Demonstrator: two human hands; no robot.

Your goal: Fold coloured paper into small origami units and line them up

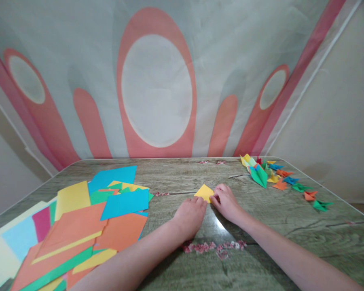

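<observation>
A small folded piece of yellow paper [204, 191] lies on the table in front of me, its pointed corner facing away. My left hand [190, 216] rests over its near left edge, with the fingers pressed together on the paper. At its right corner, my right hand [227, 204] pinches the paper between thumb and bent fingers. Both hands cover part of the near edge, so the folds there are hidden.
Loose coloured sheets, among them an orange sheet [75, 226] and a blue sheet [125, 204], overlap on the left. Folded paper planes [259, 175] and several small origami figures [299, 187] stand at the right. A printed backdrop [156, 89] hangs behind the wood-patterned table [176, 173].
</observation>
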